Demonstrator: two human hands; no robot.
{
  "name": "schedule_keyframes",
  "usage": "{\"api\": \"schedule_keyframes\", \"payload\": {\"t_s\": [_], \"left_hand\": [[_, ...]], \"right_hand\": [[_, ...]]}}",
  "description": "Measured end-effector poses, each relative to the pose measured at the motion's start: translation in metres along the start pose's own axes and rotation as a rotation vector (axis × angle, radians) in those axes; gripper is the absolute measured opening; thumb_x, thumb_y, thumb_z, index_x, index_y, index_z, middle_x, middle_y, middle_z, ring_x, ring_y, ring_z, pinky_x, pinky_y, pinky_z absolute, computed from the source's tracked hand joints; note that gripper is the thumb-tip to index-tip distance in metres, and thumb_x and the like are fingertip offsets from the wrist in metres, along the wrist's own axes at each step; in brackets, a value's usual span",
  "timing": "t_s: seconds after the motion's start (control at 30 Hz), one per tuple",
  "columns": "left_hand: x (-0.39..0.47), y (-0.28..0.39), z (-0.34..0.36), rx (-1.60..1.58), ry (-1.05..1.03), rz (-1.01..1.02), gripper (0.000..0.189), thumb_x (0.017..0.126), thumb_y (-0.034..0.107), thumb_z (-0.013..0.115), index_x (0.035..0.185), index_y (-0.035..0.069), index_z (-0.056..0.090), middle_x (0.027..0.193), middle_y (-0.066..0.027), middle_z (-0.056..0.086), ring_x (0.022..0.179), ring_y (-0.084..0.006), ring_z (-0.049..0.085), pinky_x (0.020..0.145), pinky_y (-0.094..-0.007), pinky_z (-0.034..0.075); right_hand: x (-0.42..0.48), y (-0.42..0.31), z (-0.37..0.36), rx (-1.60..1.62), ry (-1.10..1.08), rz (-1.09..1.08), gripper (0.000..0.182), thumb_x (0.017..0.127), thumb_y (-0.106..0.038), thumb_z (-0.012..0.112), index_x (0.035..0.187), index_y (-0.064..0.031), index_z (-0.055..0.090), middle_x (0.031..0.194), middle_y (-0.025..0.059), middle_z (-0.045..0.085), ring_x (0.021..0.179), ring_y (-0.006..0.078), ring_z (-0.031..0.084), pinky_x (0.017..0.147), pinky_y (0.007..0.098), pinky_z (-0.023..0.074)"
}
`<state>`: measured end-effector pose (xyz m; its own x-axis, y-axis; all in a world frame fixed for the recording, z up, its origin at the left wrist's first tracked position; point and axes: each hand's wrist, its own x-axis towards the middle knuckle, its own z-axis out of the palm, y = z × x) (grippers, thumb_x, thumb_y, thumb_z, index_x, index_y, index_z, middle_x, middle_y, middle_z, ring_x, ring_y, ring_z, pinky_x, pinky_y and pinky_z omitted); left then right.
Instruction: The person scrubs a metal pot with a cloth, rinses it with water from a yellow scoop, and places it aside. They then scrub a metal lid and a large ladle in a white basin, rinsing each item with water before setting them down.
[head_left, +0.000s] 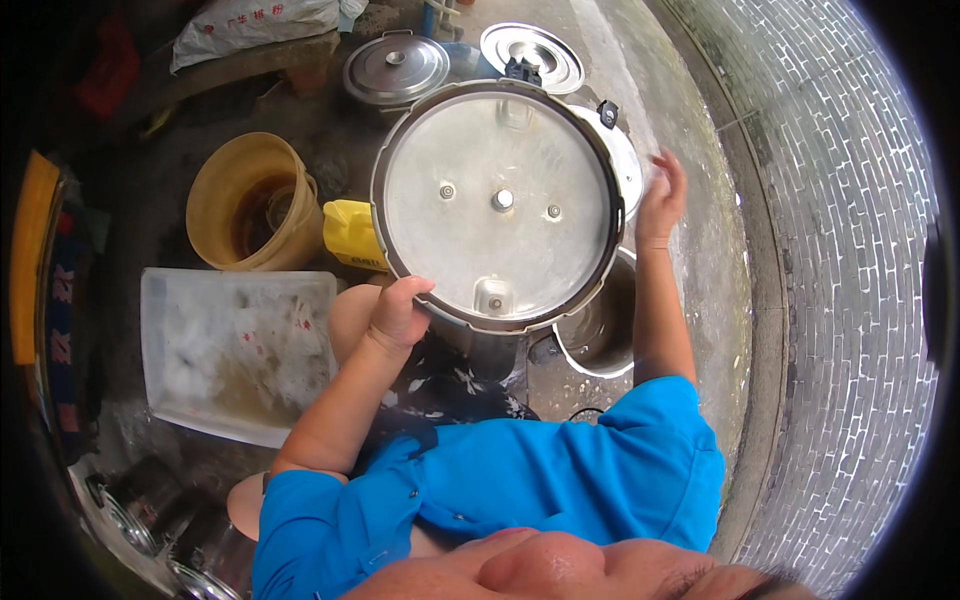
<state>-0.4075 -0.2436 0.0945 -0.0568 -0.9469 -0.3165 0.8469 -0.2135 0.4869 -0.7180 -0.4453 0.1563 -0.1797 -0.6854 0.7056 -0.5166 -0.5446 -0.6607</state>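
My left hand (397, 315) grips the lower left rim of a large round pressure cooker lid (465, 247). The lid's metal underside faces me, with a dark gasket around its edge and several fittings on the plate. To the right of the lid, my right hand (664, 199) is raised with fingers apart, slightly blurred and holding nothing. Partly hidden below the lid's right side stands a metal pot (600, 337). Behind the lid, near my right hand, part of a pale round lid or pan (622, 157) shows. A yellow plastic jug (347, 229) peeks out at the lid's left.
Left of me stand a tan plastic bucket (206, 195) with brown liquid and a white plastic tub (152, 345) of cloudy, sudsy water. Two metal lids (397, 64) (491, 49) lie beyond. A white sack (255, 22) bears writing. A brick wall (840, 300) runs along the right; several pots (210, 551) stand lower left.
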Motion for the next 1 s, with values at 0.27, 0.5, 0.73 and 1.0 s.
{"api": "schedule_keyframes", "payload": {"t_s": [0.27,0.5,0.73,1.0], "left_hand": [[0.012,-0.004,-0.012,-0.204,-0.051,-0.156,0.047,0.072,0.005,0.051,0.119,-0.002,0.048,0.109,-0.0125,0.057,0.104,-0.0277,0.055,0.095,-0.0403,0.044],[0.009,-0.001,-0.001,-0.196,-0.097,-0.163,0.042,0.073,0.007,0.050,0.114,-0.004,0.050,0.102,-0.0132,0.060,0.095,-0.0280,0.059,0.090,-0.0403,0.048],[0.012,-0.004,0.004,-0.165,-0.112,-0.193,0.048,0.071,0.015,0.052,0.114,-0.006,0.050,0.105,-0.0160,0.060,0.098,-0.0300,0.059,0.092,-0.0390,0.047],[0.011,0.007,0.018,-0.010,-0.110,-0.180,0.054,0.079,0.025,0.051,0.123,-0.006,0.047,0.113,-0.0188,0.059,0.107,-0.0311,0.057,0.096,-0.0384,0.044]], "right_hand": [[-0.140,0.046,0.000,0.858,0.101,1.409,0.018,0.085,-0.011,0.051,0.098,-0.0044,0.060,0.090,0.0092,0.062,0.090,0.0251,0.058,0.081,0.0359,0.0455],[-0.171,0.006,0.037,0.983,0.056,1.379,0.018,0.087,-0.016,0.049,0.095,-0.0041,0.060,0.085,0.0079,0.061,0.084,0.0228,0.058,0.076,0.0349,0.0453],[-0.166,-0.056,0.047,0.955,0.072,1.221,0.021,0.090,-0.020,0.047,0.091,-0.0038,0.061,0.080,0.0066,0.061,0.079,0.0205,0.057,0.070,0.0338,0.0450],[-0.119,-0.130,0.062,0.817,0.059,0.912,0.027,0.092,-0.025,0.045,0.086,-0.0035,0.061,0.075,0.0051,0.060,0.072,0.0179,0.056,0.064,0.0326,0.0448]]}}
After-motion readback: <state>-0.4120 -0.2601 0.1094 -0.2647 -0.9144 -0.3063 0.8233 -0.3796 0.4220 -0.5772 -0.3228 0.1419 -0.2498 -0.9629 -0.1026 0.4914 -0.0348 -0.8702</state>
